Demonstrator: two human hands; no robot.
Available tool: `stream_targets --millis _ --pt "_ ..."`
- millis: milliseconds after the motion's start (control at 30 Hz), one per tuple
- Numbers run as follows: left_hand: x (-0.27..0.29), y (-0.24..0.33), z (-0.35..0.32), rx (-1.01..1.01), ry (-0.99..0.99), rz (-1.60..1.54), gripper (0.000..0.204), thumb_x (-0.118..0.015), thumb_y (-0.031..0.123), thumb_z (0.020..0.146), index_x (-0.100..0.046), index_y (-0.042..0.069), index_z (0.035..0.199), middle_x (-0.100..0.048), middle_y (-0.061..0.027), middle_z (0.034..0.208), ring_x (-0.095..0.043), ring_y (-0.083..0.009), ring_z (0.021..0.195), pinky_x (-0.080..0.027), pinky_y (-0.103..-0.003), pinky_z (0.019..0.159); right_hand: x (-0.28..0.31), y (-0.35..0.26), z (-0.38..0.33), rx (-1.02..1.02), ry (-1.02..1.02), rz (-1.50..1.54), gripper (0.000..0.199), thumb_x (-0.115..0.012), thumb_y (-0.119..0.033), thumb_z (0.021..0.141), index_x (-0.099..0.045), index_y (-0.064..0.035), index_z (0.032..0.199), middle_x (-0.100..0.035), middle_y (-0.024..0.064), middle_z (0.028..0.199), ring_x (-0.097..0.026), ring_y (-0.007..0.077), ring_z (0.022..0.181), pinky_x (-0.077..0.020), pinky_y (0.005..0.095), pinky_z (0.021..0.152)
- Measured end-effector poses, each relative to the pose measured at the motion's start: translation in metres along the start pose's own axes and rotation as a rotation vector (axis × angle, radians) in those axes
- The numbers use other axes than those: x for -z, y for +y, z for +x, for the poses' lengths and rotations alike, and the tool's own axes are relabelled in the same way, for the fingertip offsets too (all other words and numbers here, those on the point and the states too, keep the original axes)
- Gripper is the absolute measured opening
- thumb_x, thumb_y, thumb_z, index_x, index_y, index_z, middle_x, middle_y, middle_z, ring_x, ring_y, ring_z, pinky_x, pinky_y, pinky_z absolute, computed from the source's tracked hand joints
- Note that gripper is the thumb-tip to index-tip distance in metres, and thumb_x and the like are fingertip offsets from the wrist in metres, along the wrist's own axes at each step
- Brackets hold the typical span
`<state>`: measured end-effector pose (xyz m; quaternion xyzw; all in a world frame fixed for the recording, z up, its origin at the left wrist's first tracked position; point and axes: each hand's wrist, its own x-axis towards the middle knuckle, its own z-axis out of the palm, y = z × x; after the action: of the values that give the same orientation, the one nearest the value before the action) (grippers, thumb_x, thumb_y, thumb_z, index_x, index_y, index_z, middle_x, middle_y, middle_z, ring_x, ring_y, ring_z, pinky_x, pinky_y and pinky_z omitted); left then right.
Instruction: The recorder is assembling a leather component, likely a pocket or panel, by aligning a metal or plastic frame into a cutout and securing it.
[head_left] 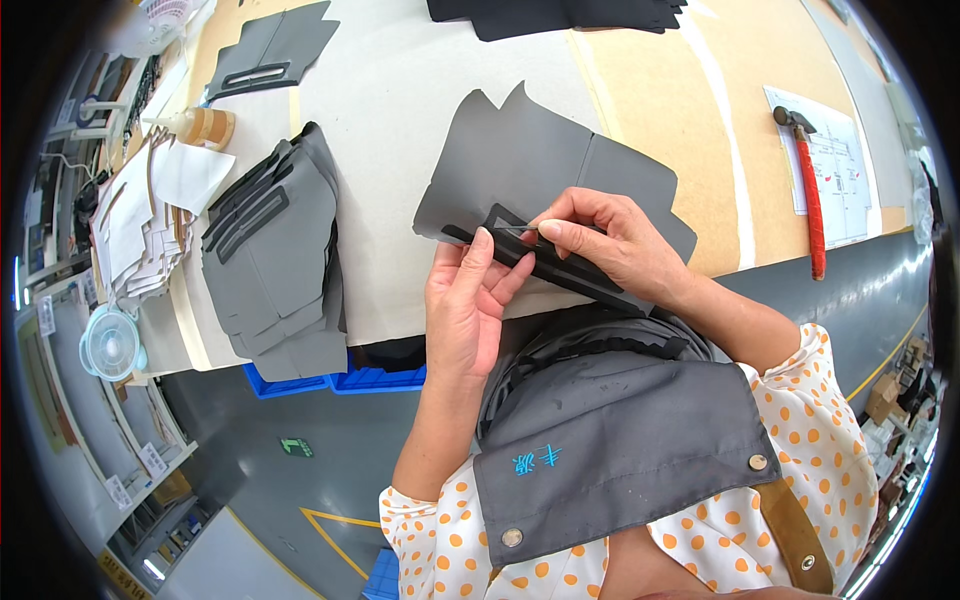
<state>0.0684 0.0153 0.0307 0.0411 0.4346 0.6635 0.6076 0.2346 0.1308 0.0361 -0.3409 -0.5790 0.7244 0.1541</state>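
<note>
While the grey sheet [530, 150] is pinched by the left hand [468, 310], a thin tool [512, 228] is clasped by the right hand [612, 240]. Black strip [575, 276] work seems underway; steady guidance is likely needed.

Smooth, matt, leather-like sheet [545, 160]

Gry panel [530, 150], notched, blk trim [562, 270], L side curled

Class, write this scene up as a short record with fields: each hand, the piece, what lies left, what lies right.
Left hand: thumb over grey panel's near edge
Right hand: pinching a thin tool, kind unclear
Piece: grey panel, black trim along near edge
Left: stacked grey panels, squeeze bottle
Right: red-handled hammer, partly on printed sheet
</note>
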Motion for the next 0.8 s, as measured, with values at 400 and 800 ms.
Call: stream_targets --millis 400,800 --pt "0.0002 -0.0013 0.0016 0.002 0.004 0.004 0.023 -0.06 0.019 0.107 -0.058 0.006 0.127 -0.068 -0.0084 0.121 -0.07 -0.0191 0.109 -0.062 -0.035 0.096 0.0002 0.0037 0.0018 0.014 0.01 -0.004 0.028 -0.065 -0.027 0.104 -0.069 0.0003 0.102 -0.075 0.0041 0.098 -0.06 0.0086 0.083 -0.0525 0.0258 0.079" --pt "0.0022 -0.0053 0.0043 0.009 0.012 -0.015 0.022 -0.059 0.018 0.107 -0.059 0.006 0.125 -0.07 -0.0122 0.12 -0.072 -0.0245 0.111 -0.064 -0.037 0.094 0.0003 0.0059 0.0021 -0.013 0.028 0.024 0.024 -0.064 -0.024 0.103 -0.069 0.0002 0.1 -0.073 0.0036 0.096 -0.06 0.0088 0.085 -0.0509 0.0264 0.081"
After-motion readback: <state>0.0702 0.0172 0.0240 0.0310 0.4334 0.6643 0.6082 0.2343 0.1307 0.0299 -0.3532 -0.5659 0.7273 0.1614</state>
